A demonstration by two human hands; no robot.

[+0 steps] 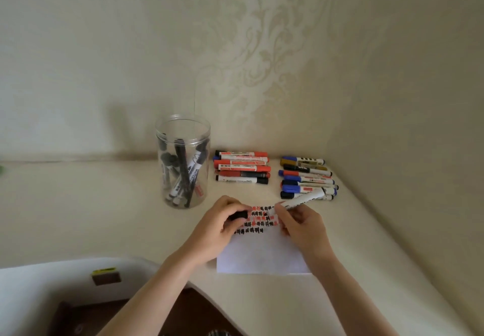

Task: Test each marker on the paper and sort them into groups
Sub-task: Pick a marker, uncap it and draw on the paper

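Note:
A white sheet of paper (pixel 262 254) lies on the table, its upper part covered with rows of red and black test scribbles. My right hand (pixel 301 227) grips a white marker (pixel 303 200), tip down over the scribbles. My left hand (pixel 222 227) holds a black cap (pixel 239 215) at the paper's left edge. A clear plastic jar (pixel 183 162) behind my left hand holds several black markers. One pile of mostly red markers (pixel 242 166) lies beyond the paper. Another pile, mostly blue markers (pixel 307 178), lies at the right.
The table (pixel 104 217) is cream and meets patterned walls at the back and right, forming a corner. Its curved front edge shows at lower left, with a small yellow and brown tag (pixel 106 275) near it.

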